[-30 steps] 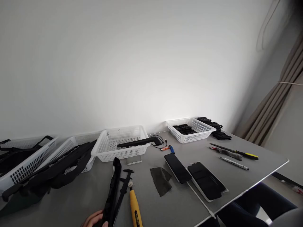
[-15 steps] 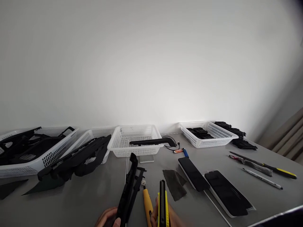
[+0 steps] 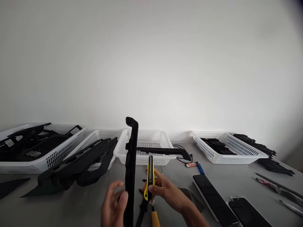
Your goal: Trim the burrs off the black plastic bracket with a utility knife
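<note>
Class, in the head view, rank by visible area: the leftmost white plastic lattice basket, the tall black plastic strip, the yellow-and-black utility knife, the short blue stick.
1. Leftmost basket, cropped
2. Tall strip, cropped too
3. Utility knife
4. Blue stick

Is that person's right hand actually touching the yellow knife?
Touching: the head view shows the right hand gripping the yellow knife, thumb on its handle.

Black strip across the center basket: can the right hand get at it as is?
Probably not without freeing up: the right hand is gripping the yellow cutter. Otherwise the way looks open; the black strip's curved end overhangs the basket's right rim, uncovered.
</note>
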Tool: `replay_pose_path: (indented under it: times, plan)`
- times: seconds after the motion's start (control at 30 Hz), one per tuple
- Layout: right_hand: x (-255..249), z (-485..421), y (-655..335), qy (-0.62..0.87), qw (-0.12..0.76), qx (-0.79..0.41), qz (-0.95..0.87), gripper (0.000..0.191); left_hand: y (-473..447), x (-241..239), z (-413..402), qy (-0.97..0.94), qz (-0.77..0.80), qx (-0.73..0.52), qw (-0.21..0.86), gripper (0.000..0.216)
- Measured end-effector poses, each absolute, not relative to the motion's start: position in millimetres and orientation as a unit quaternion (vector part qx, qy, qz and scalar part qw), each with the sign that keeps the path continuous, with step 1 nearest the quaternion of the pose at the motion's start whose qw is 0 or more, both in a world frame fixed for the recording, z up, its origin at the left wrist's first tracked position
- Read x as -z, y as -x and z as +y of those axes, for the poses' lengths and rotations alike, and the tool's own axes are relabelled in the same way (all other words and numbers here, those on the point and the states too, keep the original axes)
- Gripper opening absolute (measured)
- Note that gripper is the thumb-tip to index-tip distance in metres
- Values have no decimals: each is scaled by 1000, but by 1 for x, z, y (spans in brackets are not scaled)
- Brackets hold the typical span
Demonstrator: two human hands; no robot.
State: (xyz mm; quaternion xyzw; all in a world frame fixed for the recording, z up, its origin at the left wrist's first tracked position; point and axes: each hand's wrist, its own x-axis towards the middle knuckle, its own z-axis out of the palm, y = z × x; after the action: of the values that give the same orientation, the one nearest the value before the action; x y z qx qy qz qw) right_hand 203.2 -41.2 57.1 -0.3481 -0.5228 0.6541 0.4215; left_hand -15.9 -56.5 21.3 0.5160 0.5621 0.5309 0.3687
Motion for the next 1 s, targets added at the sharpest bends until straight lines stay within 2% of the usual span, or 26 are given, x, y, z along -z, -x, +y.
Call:
replay_pose_path:
  times: [0.13,0.3,0.6,0.7,0.83,1.0]
  plan:
    - [-34,-17,-206,328,457,-612,-556,63,-13,-44,-5,-510,482,-566,433,60]
    - [-1,-8,-200,358,501,-601,-510,46,-14,-20,12,-567,466,-527,429,58]
    - [45,-7,-182,476,520,-569,-423,54,-13,7,18,-549,495,-477,476,88]
    - [49,-7,-182,513,522,-538,-419,51,-12,9,23,-540,507,-469,481,91]
    - [39,-4,-181,488,554,-498,-455,58,-12,12,28,-513,507,-470,508,91]
    - [26,-1,-174,439,575,-467,-509,40,1,20,39,-527,533,-420,512,84]
